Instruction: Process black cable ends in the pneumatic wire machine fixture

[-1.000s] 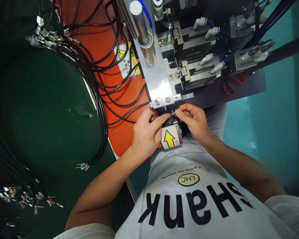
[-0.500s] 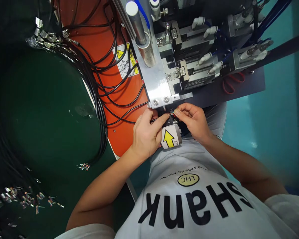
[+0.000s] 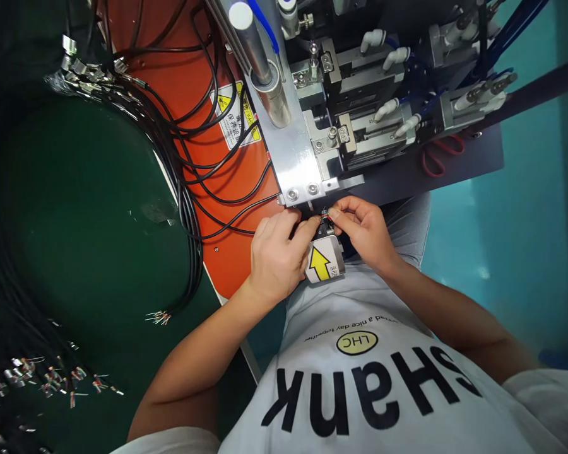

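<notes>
My left hand (image 3: 275, 255) and my right hand (image 3: 364, 228) meet just under the steel bracket (image 3: 299, 161) of a machine. Both pinch the stripped end of a thin cable (image 3: 325, 216), whose small coloured wire tips show between the fingertips. Right below the fingers sits a grey part with a yellow arrow label (image 3: 322, 263). The cable's black sheath is mostly hidden behind my left hand.
A bundle of black cables (image 3: 189, 183) loops over the orange machine base (image 3: 189, 75) and the dark green table (image 3: 76, 208). Loose metal terminals (image 3: 47, 378) lie at lower left. Red-handled scissors (image 3: 438, 157) rest on the grey plate. Pneumatic cylinders (image 3: 383, 120) stand behind.
Both hands have shifted slightly up and left toward the bracket, with the wire tips still pinched between them.
</notes>
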The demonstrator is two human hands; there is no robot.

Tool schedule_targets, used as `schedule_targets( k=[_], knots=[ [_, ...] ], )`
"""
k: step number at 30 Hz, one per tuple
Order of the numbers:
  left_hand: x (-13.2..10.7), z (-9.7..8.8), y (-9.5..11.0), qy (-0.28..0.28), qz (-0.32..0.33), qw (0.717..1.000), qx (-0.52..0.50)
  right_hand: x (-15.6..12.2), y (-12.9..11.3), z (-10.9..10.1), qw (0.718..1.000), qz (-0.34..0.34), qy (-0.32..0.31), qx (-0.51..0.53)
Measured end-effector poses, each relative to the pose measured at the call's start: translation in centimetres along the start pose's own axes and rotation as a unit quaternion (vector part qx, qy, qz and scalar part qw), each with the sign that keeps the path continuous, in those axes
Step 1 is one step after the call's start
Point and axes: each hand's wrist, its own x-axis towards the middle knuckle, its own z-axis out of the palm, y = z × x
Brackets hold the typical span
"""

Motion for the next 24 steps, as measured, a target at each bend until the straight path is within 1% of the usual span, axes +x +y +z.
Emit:
schedule_targets(
  k=[3,6,8,11,13,15,18,20,22,24],
  knots=[
    [0.0,-0.1,0.0,-0.008,-0.008,1.0,-0.002,0.1,0.1,-0.2,1.0,-0.019,0.013,-0.021],
    [-0.1,-0.1,-0.1,-0.016,-0.029,0.999,-0.039,0.3,0.1,-0.9,1.0,0.0,-0.027,-0.006],
    [-0.2,-0.1,-0.2,-0.015,-0.034,0.998,-0.057,0.3,-0.2,-1.2,0.999,0.008,-0.036,0.009],
    [-0.2,0.0,-0.2,-0.015,-0.035,0.997,-0.065,0.3,-0.5,-1.1,1.0,-0.016,-0.014,0.009],
    [-0.3,0.0,-0.3,-0.016,-0.036,0.997,-0.066,0.3,-0.4,-0.7,0.999,-0.032,-0.006,-0.003],
    [-0.4,0.0,-0.3,-0.019,-0.038,0.997,-0.069,0.3,-0.2,-0.2,0.999,-0.034,0.002,-0.007],
    [-0.5,0.1,-0.4,-0.022,-0.037,0.996,-0.075,0.4,0.0,0.2,1.0,0.009,0.0,0.024],
    [-0.5,0.1,-0.4,-0.019,-0.036,0.996,-0.078,0.5,-0.2,0.1,0.998,0.044,-0.015,0.043],
    [-0.5,0.2,-0.4,-0.015,-0.036,0.996,-0.079,0.6,-0.4,-0.2,0.997,0.063,-0.034,0.038],
    [-0.5,0.2,-0.4,-0.011,-0.035,0.996,-0.077,0.7,-0.7,-0.5,0.997,0.063,-0.044,0.015]
  ],
)
